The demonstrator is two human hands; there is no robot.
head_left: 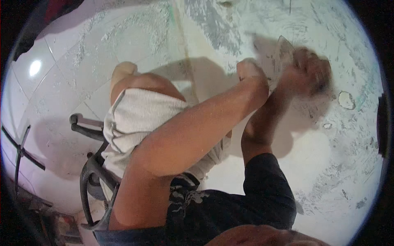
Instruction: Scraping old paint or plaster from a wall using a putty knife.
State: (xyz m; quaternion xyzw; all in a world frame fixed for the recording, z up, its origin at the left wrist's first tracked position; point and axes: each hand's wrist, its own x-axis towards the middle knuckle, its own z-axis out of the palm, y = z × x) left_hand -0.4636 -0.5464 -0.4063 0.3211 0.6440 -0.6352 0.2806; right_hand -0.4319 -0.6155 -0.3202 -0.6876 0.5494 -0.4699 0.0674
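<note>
White plaster, roughly scraped and patched with grey, covers the wall; its seam with the tiled floor marks its left edge. Pale dust and crumbs lie on the tiles near that seam. Black chair stands on the floor side, well apart from the hands.

Right hand: at the wall, farther from the seam than the left. Blurred; fingers look curled, but cannot tell whether they close on anything.

Left hand: nearer the seam. Fingers appear folded in, nothing visible in them; palm hidden, so grip cannot be told, nor contact with the wall.

Key relation: a thin pointed blade, smeared in outline, lies between the hands, just beside the right and nearer to it. Long axis seems to run away from the wearer, tip outward. Attachment to the right hand: unclear.

Smallest: chipped hollow beyond the right hand, away from the seam.
</note>
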